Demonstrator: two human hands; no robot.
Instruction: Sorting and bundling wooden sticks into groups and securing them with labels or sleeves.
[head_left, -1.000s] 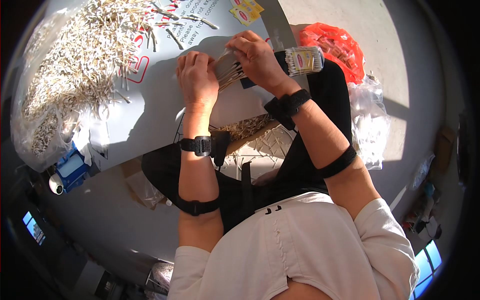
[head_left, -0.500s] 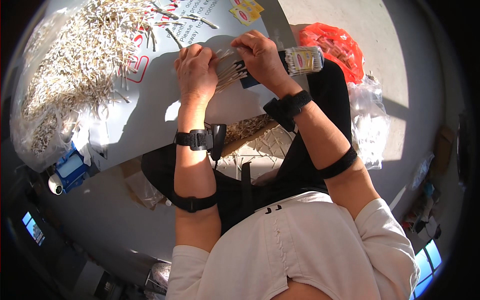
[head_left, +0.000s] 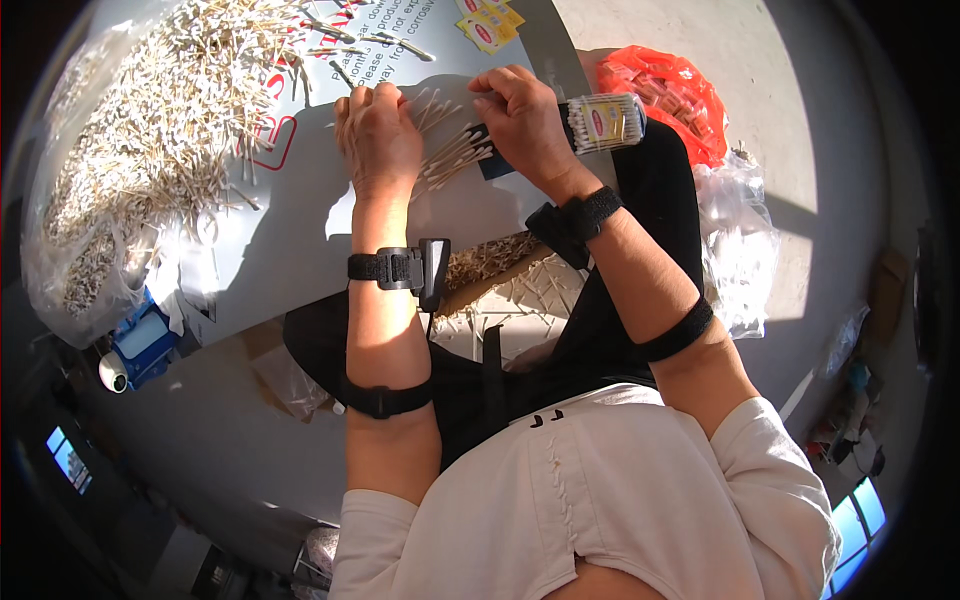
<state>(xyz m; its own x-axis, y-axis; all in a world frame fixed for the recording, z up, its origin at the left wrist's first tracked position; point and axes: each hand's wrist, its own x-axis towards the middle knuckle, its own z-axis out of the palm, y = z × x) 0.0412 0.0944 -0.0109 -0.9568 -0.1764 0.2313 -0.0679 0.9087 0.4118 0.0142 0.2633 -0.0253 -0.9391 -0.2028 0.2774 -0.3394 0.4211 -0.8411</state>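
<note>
My left hand point(head_left: 380, 145) is closed over the grey board, its fingers curled round cotton swabs whose ends stick out beside it. More loose cotton swabs point(head_left: 455, 160) lie fanned between my two hands. To the right, my right hand point(head_left: 525, 125) is bent with thumb and fingertips together; whatever they pinch is hidden. Beneath it lies a dark blue strip point(head_left: 497, 166). Just past that hand, a flat pack of cotton swabs point(head_left: 608, 122) with a yellow card rests at the board's right edge, by my knee.
A big heap of cotton swabs point(head_left: 170, 120) spills from a clear bag on the left. Yellow cards point(head_left: 490, 25) lie at the far edge of the printed grey board point(head_left: 300, 240). A red bag point(head_left: 665, 95) and a clear bag point(head_left: 740, 240) stand at the right.
My left hand has shifted slightly left and toward me, and more of the swabs beside it show. My right hand has barely moved.
</note>
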